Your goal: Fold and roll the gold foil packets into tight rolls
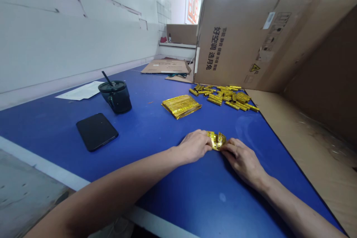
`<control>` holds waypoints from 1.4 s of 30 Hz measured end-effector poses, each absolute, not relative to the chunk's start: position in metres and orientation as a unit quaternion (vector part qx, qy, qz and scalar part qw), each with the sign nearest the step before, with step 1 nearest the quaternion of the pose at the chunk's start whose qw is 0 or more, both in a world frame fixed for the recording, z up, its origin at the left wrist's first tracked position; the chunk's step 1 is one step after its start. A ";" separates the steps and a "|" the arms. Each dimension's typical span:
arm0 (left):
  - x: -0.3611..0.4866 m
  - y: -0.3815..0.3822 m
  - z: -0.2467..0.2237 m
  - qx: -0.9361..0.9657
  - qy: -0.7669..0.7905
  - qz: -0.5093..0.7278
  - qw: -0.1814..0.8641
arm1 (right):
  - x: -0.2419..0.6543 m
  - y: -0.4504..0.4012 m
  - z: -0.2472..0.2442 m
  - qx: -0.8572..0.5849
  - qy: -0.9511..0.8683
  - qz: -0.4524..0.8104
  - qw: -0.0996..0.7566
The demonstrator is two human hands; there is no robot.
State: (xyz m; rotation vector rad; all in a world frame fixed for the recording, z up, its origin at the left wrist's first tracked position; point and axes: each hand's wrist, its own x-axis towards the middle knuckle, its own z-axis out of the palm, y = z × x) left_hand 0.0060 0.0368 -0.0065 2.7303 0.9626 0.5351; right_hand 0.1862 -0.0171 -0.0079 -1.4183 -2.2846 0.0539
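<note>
Through the head view, I look down on a blue tabletop (pixel 156 134) with both hands at work near the middle. The left hand (pixel 195 143) has its thumb and fingers pinched together on the left end of a shiny gold piece (pixel 216 140), and the right hand (pixel 242 156) pinches the right edge of it. The piece sits between the two hands, low over the table, partly curled up; fingers cover both ends.

Beyond the hands I see a neat stack of gold sheets (pixel 181 106), and to the right of it a loose pile of gold rolls (pixel 214 99), some with dark open ends.

To my left stands a dark teal cup (pixel 119 100), upright and lidded, with a straw (pixel 107 78) leaning out through the lid. Its wall is too dark for me to tell what it holds. A black phone (pixel 96 131) lies in front of it, and white paper (pixel 79 91) lies behind.

Just behind the rolls rises a big cardboard box (pixel 237 37), printed panel towards me. Its right part is in shadow, so I cannot tell its contents. Flattened cardboard (pixel 166 66) lies at the far end.
</note>
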 end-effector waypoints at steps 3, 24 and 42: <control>0.006 0.039 -0.008 0.920 0.326 0.182 0.120 | 0.187 -0.017 -0.006 -0.514 -0.829 0.022 0.218; 0.007 0.040 -0.002 0.891 0.394 0.163 0.156 | 0.190 -0.001 -0.002 -0.577 -0.779 0.128 0.210; 0.007 0.041 -0.003 0.907 0.399 0.129 0.048 | 0.184 -0.001 0.009 -0.601 -0.770 0.127 0.173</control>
